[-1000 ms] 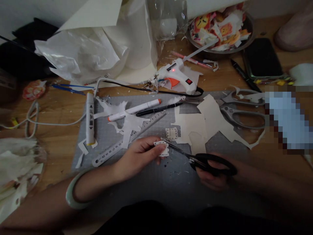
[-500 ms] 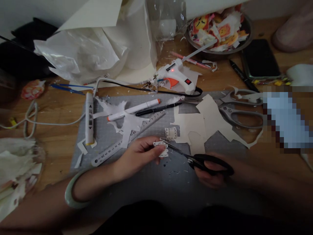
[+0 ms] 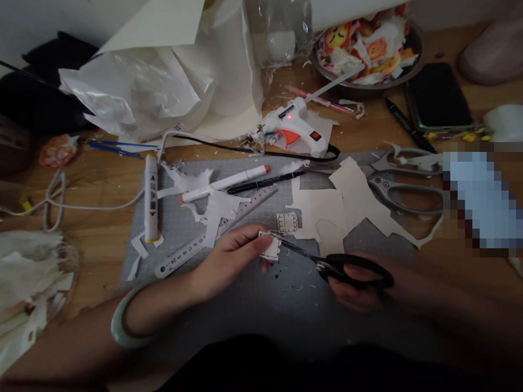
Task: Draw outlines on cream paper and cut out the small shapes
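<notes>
Between the thumb and fingers of my left hand (image 3: 241, 251) is a small white paper piece (image 3: 271, 247) with a black scalloped outline. My right hand (image 3: 355, 288) grips black-handled scissors (image 3: 359, 270), its fingers through the handle loops. The scissors' blades reach left to the upper edge of the held piece; whether they are cutting into it I cannot tell. A second small paper piece (image 3: 287, 222) with a similar drawn border lies just beyond, on the grey cutting mat (image 3: 241, 316). Tiny paper bits are scattered on the mat below the blades.
A metal ruler (image 3: 183, 256), white markers (image 3: 151, 201), a black pen (image 3: 261, 183) and paper offcuts (image 3: 321, 207) cover the mat. Behind sits a glue gun (image 3: 304, 128) with a red light lit. Large grey-handled scissors (image 3: 408, 190), a phone (image 3: 439, 98) and a bowl (image 3: 414, 71) of paper cutouts stand right.
The held paper piece has turned slightly in my left fingers, and the scissors' blades have shifted a little along its edge. The surrounding things stay in place; the view has moved slightly.
</notes>
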Demonstrator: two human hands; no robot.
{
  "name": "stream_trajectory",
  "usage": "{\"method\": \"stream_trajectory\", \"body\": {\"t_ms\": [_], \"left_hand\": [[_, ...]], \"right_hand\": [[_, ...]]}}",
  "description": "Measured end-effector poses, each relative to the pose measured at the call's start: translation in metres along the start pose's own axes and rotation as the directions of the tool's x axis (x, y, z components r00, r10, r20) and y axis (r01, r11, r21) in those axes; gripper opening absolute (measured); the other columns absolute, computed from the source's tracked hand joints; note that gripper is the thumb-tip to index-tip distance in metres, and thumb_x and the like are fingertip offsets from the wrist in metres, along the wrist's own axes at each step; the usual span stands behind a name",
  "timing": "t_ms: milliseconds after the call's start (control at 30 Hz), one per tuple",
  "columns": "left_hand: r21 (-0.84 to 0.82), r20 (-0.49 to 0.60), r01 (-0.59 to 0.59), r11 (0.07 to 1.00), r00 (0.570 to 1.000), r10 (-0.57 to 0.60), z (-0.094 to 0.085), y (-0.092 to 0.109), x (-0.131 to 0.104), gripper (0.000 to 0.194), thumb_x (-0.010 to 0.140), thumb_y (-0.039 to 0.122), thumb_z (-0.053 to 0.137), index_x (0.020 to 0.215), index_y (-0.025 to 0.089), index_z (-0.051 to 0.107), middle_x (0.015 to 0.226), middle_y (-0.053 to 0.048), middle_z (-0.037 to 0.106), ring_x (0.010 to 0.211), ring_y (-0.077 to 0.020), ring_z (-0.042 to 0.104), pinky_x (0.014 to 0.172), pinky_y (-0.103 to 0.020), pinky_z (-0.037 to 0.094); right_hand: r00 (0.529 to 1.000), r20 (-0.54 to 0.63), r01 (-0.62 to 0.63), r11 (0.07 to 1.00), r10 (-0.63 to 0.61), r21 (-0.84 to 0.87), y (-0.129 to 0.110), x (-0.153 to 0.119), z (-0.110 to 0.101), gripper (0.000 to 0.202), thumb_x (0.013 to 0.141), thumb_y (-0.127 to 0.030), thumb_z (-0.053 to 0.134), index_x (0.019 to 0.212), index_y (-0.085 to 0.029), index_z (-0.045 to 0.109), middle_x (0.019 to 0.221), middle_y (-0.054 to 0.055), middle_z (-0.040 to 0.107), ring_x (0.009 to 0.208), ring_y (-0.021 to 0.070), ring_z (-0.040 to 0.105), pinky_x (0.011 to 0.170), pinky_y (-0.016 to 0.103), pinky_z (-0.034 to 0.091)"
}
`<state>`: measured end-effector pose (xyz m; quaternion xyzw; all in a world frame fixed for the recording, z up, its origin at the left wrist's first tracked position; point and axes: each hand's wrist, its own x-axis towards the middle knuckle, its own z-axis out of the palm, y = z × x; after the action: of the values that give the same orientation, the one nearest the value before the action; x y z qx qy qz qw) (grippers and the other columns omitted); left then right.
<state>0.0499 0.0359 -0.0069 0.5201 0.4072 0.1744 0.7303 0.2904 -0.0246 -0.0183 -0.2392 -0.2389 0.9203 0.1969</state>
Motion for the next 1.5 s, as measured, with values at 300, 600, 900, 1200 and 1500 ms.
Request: {"method": "stream_trajectory", "body": {"t_ms": [300, 600, 900, 1200, 1500], "left_hand": [[-0.041, -0.001, 0.012, 0.999, 1.000, -0.012, -0.002, -0.003, 0.000, 0.027, 0.090, 0.032, 0.050, 0.071, 0.015, 0.056, 0.062, 0.003, 0.054, 0.060, -0.0107, 0.049, 0.061, -0.024, 0.038], [-0.049, 0.000, 0.004, 0.999, 1.000, -0.004, -0.002, -0.005, 0.001, 0.034, 0.094, 0.035, 0.042, 0.071, 0.016, 0.057, 0.062, 0.001, 0.056, 0.064, -0.0125, 0.052, 0.066, -0.024, 0.040], [0.128, 0.100, -0.079, 0.989, 0.993, 0.066, -0.002, 0.002, 0.000, 0.029, 0.090, 0.025, 0.047, 0.065, 0.015, 0.058, 0.064, 0.000, 0.057, 0.063, -0.0107, 0.053, 0.062, -0.020, 0.042], [0.222, 0.199, -0.163, 0.961, 0.973, 0.119, 0.000, 0.002, 0.000, 0.022, 0.090, 0.020, 0.050, 0.074, 0.012, 0.062, 0.070, -0.001, 0.059, 0.065, -0.0107, 0.054, 0.061, -0.019, 0.043], [0.274, 0.212, -0.207, 0.939, 0.966, 0.151, 0.001, 0.002, 0.000, 0.023, 0.092, 0.020, 0.047, 0.074, 0.014, 0.060, 0.069, -0.001, 0.058, 0.065, -0.0115, 0.054, 0.062, -0.020, 0.043]], "right_hand": [[0.999, -0.027, -0.017, 1.000, 0.018, 0.007, -0.004, 0.000, 0.004, 0.046, 0.085, -0.057, 0.055, 0.066, -0.018, 0.044, 0.042, -0.012, 0.028, 0.037, 0.0046, 0.020, 0.038, 0.021, 0.015], [1.000, -0.013, -0.006, 1.000, 0.006, 0.031, -0.001, 0.002, 0.002, 0.046, 0.086, -0.059, 0.053, 0.066, -0.018, 0.044, 0.041, -0.012, 0.028, 0.035, 0.0037, 0.020, 0.036, 0.021, 0.014], [1.000, 0.029, 0.012, 1.000, -0.012, -0.003, 0.006, 0.004, -0.003, 0.048, 0.087, -0.062, 0.049, 0.068, -0.018, 0.043, 0.041, -0.012, 0.031, 0.035, 0.0049, 0.024, 0.036, 0.020, 0.018], [0.983, -0.108, -0.171, 0.960, 0.150, -0.220, -0.007, -0.002, 0.007, 0.058, 0.079, -0.073, 0.049, 0.073, -0.016, 0.047, 0.052, -0.006, 0.041, 0.044, 0.0057, 0.032, 0.042, 0.020, 0.022], [0.974, -0.142, -0.210, 0.940, 0.178, -0.267, -0.010, -0.001, 0.008, 0.060, 0.074, -0.077, 0.049, 0.071, -0.017, 0.047, 0.051, -0.007, 0.040, 0.045, 0.0065, 0.032, 0.043, 0.020, 0.024]]}}
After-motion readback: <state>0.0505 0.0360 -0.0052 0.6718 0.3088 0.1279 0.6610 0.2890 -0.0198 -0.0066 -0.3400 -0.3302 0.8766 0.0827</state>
